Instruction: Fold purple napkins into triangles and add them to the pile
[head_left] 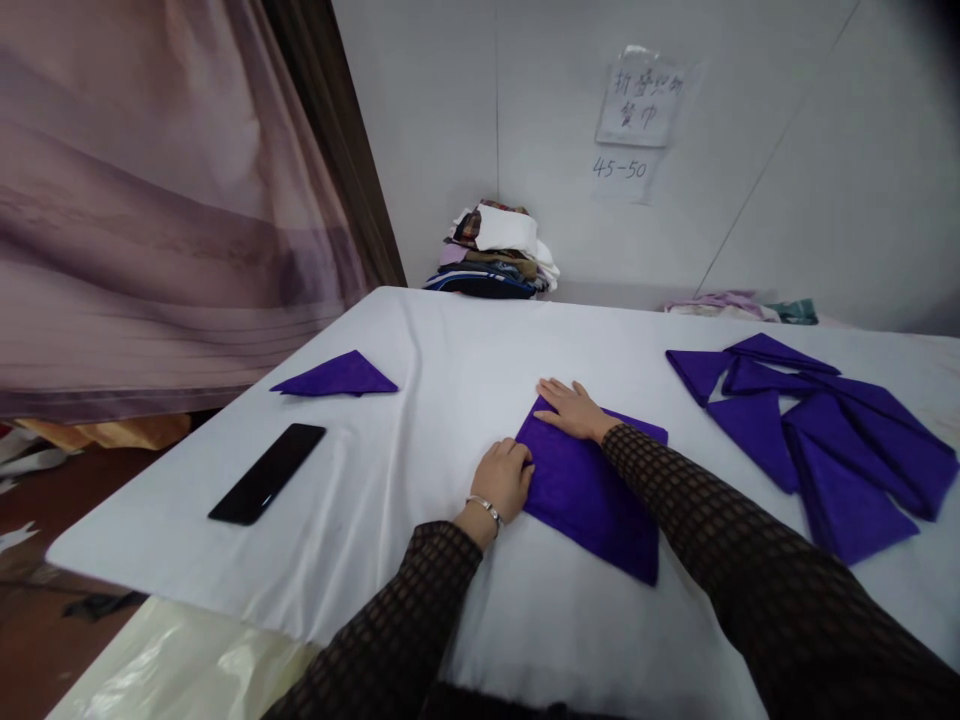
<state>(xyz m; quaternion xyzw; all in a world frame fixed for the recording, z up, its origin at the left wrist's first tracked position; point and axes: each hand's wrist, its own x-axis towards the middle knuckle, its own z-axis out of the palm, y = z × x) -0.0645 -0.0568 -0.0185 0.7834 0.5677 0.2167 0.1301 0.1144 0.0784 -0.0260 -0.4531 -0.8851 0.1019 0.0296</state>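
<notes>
A folded purple cloth (592, 500) lies flat on the white-covered table (465, 360) in front of me. My left hand (502, 480), with a silver bracelet at its wrist, is at the cloth's left edge, fingers curled and pressed together on it. Across the cloth's upper left corner my right hand (574, 408) rests palm down, its fingers spread. The right forearm covers part of the cloth's right side. Whatever the left fingertips pinch is hidden.
One folded purple triangle (341, 376) and a black phone (268, 474) lie at left. Several purple folded cloths (847, 460) overlap at right. Stacked clothes (495, 250) stand behind the far edge, below paper signs (636, 105). A pink curtain (150, 200) hangs at left.
</notes>
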